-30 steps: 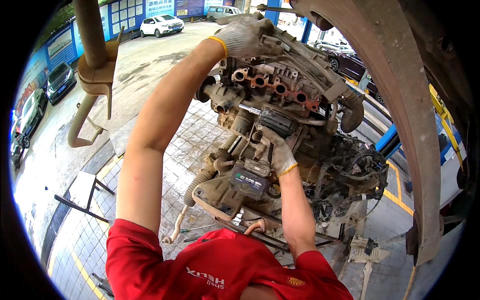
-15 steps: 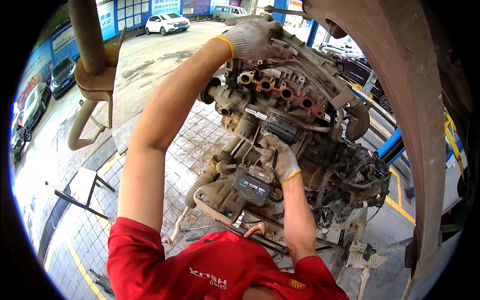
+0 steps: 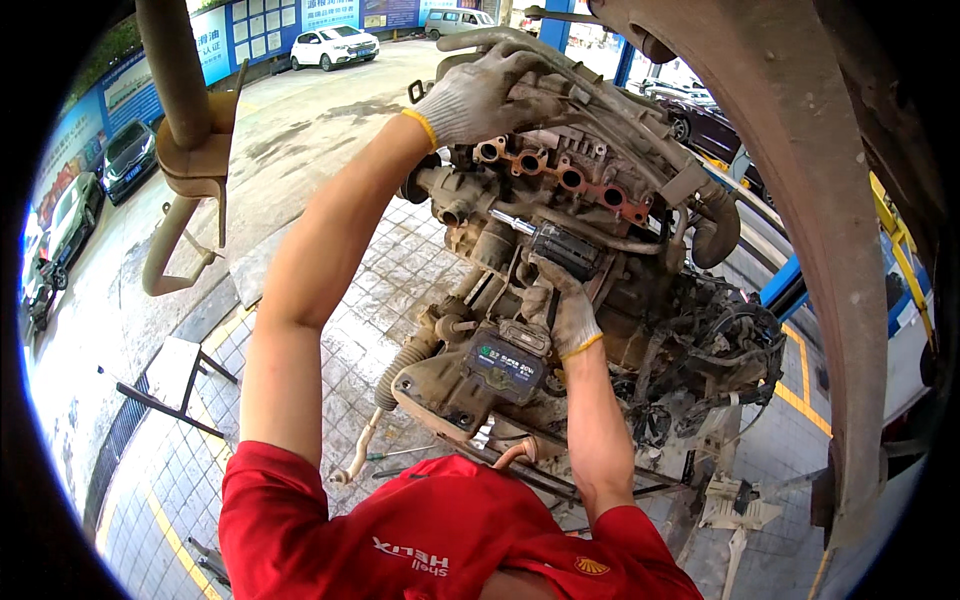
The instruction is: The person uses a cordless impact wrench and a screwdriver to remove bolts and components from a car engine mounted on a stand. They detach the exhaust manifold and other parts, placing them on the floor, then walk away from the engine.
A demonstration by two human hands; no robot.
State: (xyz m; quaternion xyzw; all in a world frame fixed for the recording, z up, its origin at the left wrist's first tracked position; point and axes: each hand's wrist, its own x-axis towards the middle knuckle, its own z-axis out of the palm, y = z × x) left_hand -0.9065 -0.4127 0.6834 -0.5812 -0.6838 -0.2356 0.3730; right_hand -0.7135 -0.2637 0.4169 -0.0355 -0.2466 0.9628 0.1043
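Observation:
A dirty car engine hangs in front of me, with a row of round ports in a reddish-brown flange across its upper side. My left hand, in a white knit glove, is closed around a grey, pipe-like part at the engine's top. My right hand, gloved too, wraps the handle of a black cordless impact wrench. The tool's battery shows below that hand. A shiny socket extension points left from the wrench toward the engine; its tip's contact is unclear.
A large curved body panel overhangs the right side. At upper left hangs a thick pipe with a bracket. Tangled wiring lies right of the engine. A small bench stands at left, and parked cars are beyond.
My left hand has shifted left and slightly down, and more of the grey pipe-like part shows above it. My right hand and the impact wrench stay in nearly the same place.

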